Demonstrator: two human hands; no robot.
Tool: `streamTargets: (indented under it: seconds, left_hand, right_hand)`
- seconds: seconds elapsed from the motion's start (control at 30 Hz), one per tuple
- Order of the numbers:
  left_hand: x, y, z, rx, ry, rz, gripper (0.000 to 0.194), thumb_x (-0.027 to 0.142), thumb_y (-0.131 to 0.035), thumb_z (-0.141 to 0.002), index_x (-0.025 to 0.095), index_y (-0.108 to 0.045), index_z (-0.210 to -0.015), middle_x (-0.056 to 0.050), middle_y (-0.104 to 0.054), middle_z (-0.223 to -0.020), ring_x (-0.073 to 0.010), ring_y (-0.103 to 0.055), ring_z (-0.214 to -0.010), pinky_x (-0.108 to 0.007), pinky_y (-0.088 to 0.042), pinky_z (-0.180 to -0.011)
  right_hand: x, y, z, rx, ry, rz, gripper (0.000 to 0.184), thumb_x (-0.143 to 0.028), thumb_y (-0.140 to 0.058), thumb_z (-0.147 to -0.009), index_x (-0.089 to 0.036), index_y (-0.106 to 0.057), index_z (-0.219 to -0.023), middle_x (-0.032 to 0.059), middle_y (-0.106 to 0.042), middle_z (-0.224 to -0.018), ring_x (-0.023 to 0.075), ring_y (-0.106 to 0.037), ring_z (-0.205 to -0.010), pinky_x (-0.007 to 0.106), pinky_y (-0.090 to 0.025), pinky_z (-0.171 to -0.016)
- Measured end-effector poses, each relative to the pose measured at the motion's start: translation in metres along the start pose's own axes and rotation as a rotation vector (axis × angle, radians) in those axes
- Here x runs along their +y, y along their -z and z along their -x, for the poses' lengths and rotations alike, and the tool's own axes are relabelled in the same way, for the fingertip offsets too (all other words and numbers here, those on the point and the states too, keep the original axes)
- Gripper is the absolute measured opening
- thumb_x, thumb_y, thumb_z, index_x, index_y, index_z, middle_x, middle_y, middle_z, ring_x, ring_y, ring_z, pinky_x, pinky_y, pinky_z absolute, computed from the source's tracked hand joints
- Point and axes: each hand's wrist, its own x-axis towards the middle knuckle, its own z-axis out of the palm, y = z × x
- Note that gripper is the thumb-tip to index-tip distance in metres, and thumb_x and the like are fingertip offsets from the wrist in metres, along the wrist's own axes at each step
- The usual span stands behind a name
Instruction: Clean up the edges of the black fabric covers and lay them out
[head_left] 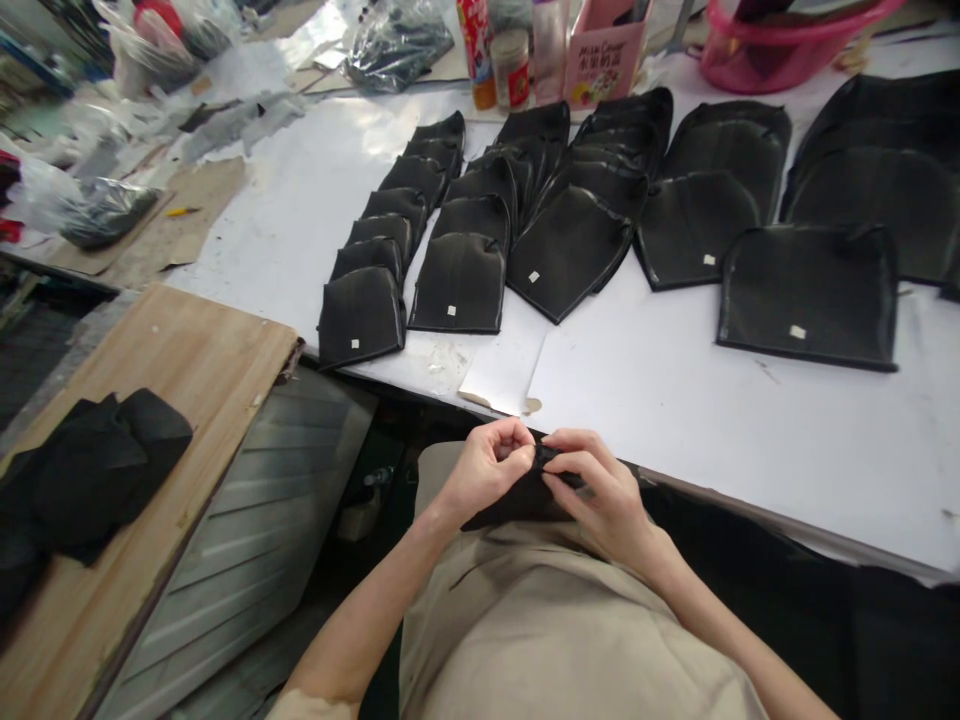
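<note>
Over my lap, close to the table's front edge, both hands pinch a black fabric piece (517, 503). My left hand (495, 462) is closed, thumb and forefinger pressed together at the piece's upper edge. Just beside it, my right hand (600, 487) grips the same edge between thumb and fingers. Most of the piece hangs below the hands, dark against my lap, so its full shape is hidden. Beyond the hands, overlapping rows of flat black pouch-like pieces (459, 283) lie on the white table (637, 400). Several front ones carry a small pale square.
A wooden board (225, 340) at the left holds crumpled black fabric (112, 460). Along the back stand a red bottle (475, 50), a jar (511, 70), a pink box (606, 55) and a pink basin (787, 50). Plastic bags (112, 205) lie at the far left.
</note>
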Motion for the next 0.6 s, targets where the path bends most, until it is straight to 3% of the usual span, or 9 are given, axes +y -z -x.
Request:
streamTargets:
  seconds: [0.1, 0.2, 0.27, 0.33, 0.4, 0.5, 0.6]
  left_hand:
    - [-0.003, 0.000, 0.000, -0.047, -0.033, 0.028, 0.017, 0.028, -0.058, -0.082, 0.015, -0.055, -0.071, 0.003, -0.048, -0.065, -0.0088, -0.042, -0.060, -0.020, -0.034, -0.056]
    - [-0.004, 0.000, -0.002, -0.086, -0.054, 0.053, 0.020, 0.029, -0.058, -0.083, 0.015, -0.053, -0.069, 0.004, -0.047, -0.066, -0.0089, -0.041, -0.061, -0.020, -0.035, -0.059]
    - [-0.005, 0.001, -0.003, -0.071, -0.047, 0.066, 0.020, 0.028, -0.058, -0.083, 0.016, -0.052, -0.069, 0.004, -0.045, -0.065, -0.0086, -0.040, -0.061, -0.020, -0.034, -0.058]
    - [-0.005, 0.002, -0.004, -0.056, -0.039, 0.075, 0.019, 0.027, -0.058, -0.083, 0.015, -0.053, -0.070, 0.004, -0.045, -0.065, -0.0085, -0.039, -0.060, -0.020, -0.033, -0.058]
    - [-0.004, 0.002, -0.005, -0.055, -0.028, 0.086, 0.018, 0.027, -0.059, -0.083, 0.015, -0.054, -0.070, 0.004, -0.046, -0.065, -0.0083, -0.040, -0.060, -0.020, -0.033, -0.058]
    - [-0.002, 0.001, -0.005, -0.049, -0.005, 0.098, 0.018, 0.027, -0.059, -0.082, 0.015, -0.054, -0.070, 0.004, -0.046, -0.064, -0.0082, -0.039, -0.059, -0.020, -0.033, -0.056]
    - [-0.001, -0.001, -0.005, -0.039, -0.002, 0.071, 0.018, 0.028, -0.059, -0.082, 0.016, -0.053, -0.069, 0.005, -0.045, -0.063, -0.0083, -0.039, -0.058, -0.020, -0.032, -0.056]
  right_hand:
    - [-0.005, 0.000, -0.008, 0.037, -0.118, -0.066, 0.010, -0.016, -0.057, -0.094, -0.024, -0.061, -0.090, 0.0075, -0.067, -0.100, 0.0219, -0.066, -0.097, 0.039, -0.056, -0.085]
    - [-0.003, 0.004, -0.009, 0.030, -0.174, -0.142, 0.009, -0.019, -0.055, -0.096, -0.023, -0.059, -0.089, 0.0075, -0.067, -0.101, 0.0216, -0.066, -0.099, 0.039, -0.055, -0.088]
    - [0.001, 0.007, -0.004, -0.005, -0.132, -0.165, 0.008, -0.024, -0.063, -0.093, -0.024, -0.059, -0.100, 0.0096, -0.065, -0.112, 0.0240, -0.063, -0.110, 0.041, -0.054, -0.092]
    - [0.006, 0.009, 0.003, -0.039, -0.058, -0.113, 0.036, -0.026, -0.074, -0.085, -0.025, -0.055, -0.116, 0.0128, -0.059, -0.127, 0.0278, -0.057, -0.122, 0.046, -0.053, -0.097]
    - [0.012, 0.010, 0.011, -0.077, 0.010, 0.001, 0.051, -0.020, -0.075, -0.082, -0.027, -0.051, -0.126, 0.0143, -0.052, -0.137, 0.0295, -0.053, -0.129, 0.048, -0.053, -0.099]
    - [0.019, 0.007, 0.022, -0.076, 0.076, 0.112, 0.055, -0.005, -0.061, -0.084, -0.030, -0.048, -0.131, 0.0131, -0.047, -0.141, 0.0278, -0.053, -0.129, 0.050, -0.054, -0.099]
    - [0.023, 0.002, 0.025, -0.001, 0.126, 0.129, 0.056, -0.001, -0.057, -0.083, -0.031, -0.052, -0.129, 0.0112, -0.050, -0.139, 0.0273, -0.056, -0.126, 0.047, -0.057, -0.096]
